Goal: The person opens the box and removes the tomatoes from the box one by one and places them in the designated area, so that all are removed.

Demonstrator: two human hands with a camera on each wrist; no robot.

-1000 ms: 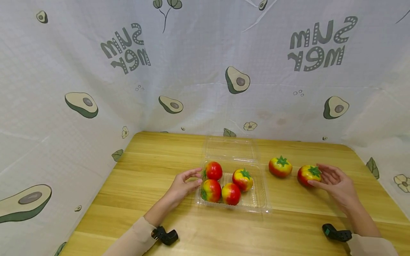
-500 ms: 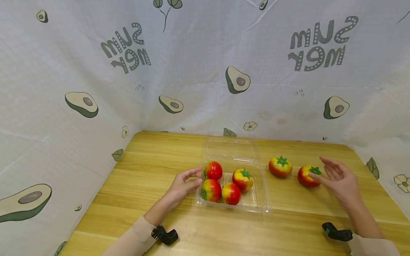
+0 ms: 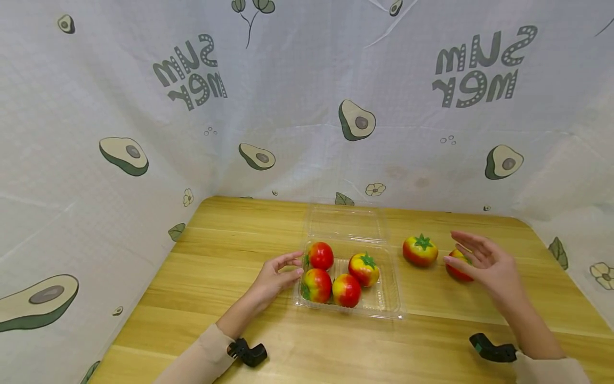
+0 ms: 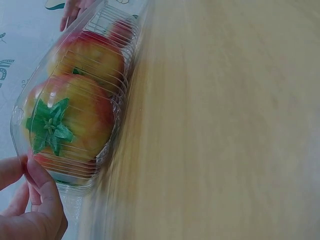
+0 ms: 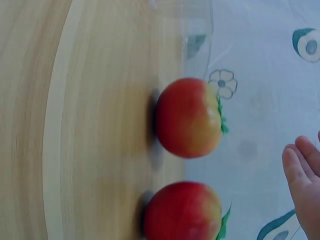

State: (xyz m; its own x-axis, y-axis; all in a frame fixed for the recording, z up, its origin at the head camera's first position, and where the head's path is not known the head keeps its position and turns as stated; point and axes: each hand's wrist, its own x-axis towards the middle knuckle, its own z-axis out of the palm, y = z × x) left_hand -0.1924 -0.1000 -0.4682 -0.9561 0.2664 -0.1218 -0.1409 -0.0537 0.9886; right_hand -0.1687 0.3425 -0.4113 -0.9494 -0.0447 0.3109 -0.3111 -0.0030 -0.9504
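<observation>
**Four tomatoes boxed, two loose on the table**

Looking down at a wooden table (image 3: 216, 256) with avocado-print cloth (image 3: 288, 96) hung all round it. Clear plastic clamshell box (image 3: 384, 304) sitting mid-table, lid (image 3: 346, 223) flipped open toward the back. Four red-yellow tomatoes inside: one at back left (image 3: 320, 255), one with a green stem at back right (image 3: 363, 269), two side by side at the front (image 3: 316, 285) (image 3: 346, 290).

Left hand (image 3: 274, 278) parked at the box's left edge, fingers loosely curled, fingertips (image 4: 42, 182) right up against the plastic corner in the left wrist view. Can't tell for sure whether pinching the rim or just touching it. Nothing else in that hand.

Right hand (image 3: 486, 262) hovering over the table to the right of the box, fingers spread and relaxed, gripping nothing. Far loose tomato (image 3: 457, 265) just behind the fingers, partly hidden by them; hard to say if touching. Other loose tomato (image 3: 419, 250) a bit to the left, between hand and box, stem up, clear of both.

Right wrist view: both loose tomatoes sitting close together but apart on the wood, fingertips off to the side, not in contact.

Small black gadget strapped at each wrist (image 3: 247, 353) (image 3: 492, 351), beige sleeves.
</observation>
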